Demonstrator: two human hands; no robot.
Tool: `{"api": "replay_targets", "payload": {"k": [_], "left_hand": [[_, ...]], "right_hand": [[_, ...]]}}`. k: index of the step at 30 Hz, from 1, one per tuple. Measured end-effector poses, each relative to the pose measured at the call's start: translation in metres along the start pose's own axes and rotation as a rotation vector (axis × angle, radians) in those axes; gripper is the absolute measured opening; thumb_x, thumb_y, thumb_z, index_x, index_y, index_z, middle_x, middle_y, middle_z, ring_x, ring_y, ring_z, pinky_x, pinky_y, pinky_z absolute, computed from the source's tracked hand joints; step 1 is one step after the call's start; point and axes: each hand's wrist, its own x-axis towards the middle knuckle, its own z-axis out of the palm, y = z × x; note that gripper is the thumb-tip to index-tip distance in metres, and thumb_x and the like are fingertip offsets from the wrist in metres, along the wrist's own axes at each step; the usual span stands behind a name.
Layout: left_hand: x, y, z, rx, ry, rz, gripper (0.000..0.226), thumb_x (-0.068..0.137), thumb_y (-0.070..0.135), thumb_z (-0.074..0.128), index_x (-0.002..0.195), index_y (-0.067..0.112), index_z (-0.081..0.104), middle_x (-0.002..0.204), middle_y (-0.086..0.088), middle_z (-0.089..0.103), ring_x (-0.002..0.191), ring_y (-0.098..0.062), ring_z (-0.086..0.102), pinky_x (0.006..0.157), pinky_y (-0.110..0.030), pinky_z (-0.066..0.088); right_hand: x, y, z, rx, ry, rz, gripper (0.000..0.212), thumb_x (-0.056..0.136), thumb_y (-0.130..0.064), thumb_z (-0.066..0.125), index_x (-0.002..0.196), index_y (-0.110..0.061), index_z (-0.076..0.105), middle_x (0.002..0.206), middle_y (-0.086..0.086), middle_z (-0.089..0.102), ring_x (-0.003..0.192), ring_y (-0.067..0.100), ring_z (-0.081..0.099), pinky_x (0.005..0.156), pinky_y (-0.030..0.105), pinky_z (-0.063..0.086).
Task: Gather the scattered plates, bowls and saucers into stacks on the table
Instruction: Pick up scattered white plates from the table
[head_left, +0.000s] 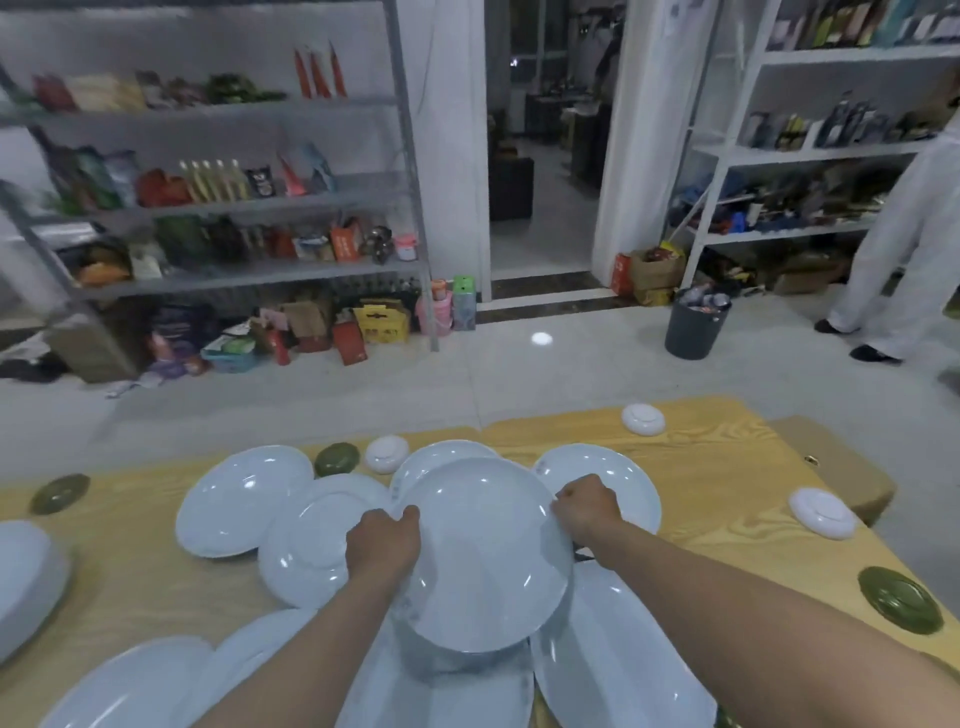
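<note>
White plates (130, 686) crowd the near table (727, 467) edge. The left hand (384, 543) and right hand (589, 506) — fingers curled — grip opposite rims of one big plate (483, 561).

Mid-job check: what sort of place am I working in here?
Probably a storeroom or shop's back room: metal shelves packed with packets and bottles, cartons on the floor, white plates spread over a wooden table.

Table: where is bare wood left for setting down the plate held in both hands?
The table is barest on the right, between the far white saucer, the right white saucer and the green saucer. Centre and near edge are crowded with overlapping plates. A narrower strip lies left of them.
</note>
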Motion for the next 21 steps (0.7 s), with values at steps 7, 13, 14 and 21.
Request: {"api": "replay_targets", "payload": {"k": [7,13,14,21], "left_hand": [[0.021,-0.100,-0.148,-0.136,0.112,-0.070,0.045,0.095,0.038,0.047,0.113,-0.001,0.061,0.109,-0.014,0.063,0.097,-0.034,0.058,0.080,-0.034,0.047],[0.031,-0.189,-0.258,-0.248,0.204,-0.149,0.047,0.094,0.036,0.048,0.123,0.000,0.057,0.125,-0.017,0.060,0.111,-0.036,0.057,0.093,-0.038,0.048],[0.032,-0.203,-0.274,-0.261,0.221,-0.165,0.048,0.095,0.035,0.048,0.125,-0.002,0.056,0.126,-0.019,0.059,0.114,-0.037,0.056,0.096,-0.040,0.047],[0.077,-0.278,-0.366,-0.413,0.307,-0.261,0.044,0.095,0.034,0.051,0.119,-0.003,0.055,0.119,-0.019,0.060,0.105,-0.038,0.057,0.085,-0.039,0.045]], "right_hand": [[-0.079,-0.092,0.122,0.042,-0.069,-0.110,0.021,0.079,0.001,0.045,0.062,-0.012,0.043,0.066,0.006,0.046,0.059,0.023,0.045,0.056,0.035,0.053],[-0.147,-0.162,0.230,-0.023,-0.125,-0.215,0.015,0.082,-0.003,0.048,0.071,-0.010,0.055,0.073,0.006,0.052,0.070,0.031,0.058,0.075,0.039,0.057],[-0.157,-0.171,0.247,-0.025,-0.139,-0.217,0.013,0.081,-0.003,0.048,0.077,-0.008,0.060,0.077,0.007,0.055,0.073,0.032,0.061,0.077,0.039,0.058],[-0.192,-0.254,0.358,-0.025,-0.199,-0.266,0.010,0.083,-0.005,0.043,0.078,-0.008,0.051,0.076,0.008,0.051,0.066,0.025,0.047,0.061,0.031,0.045]]}}
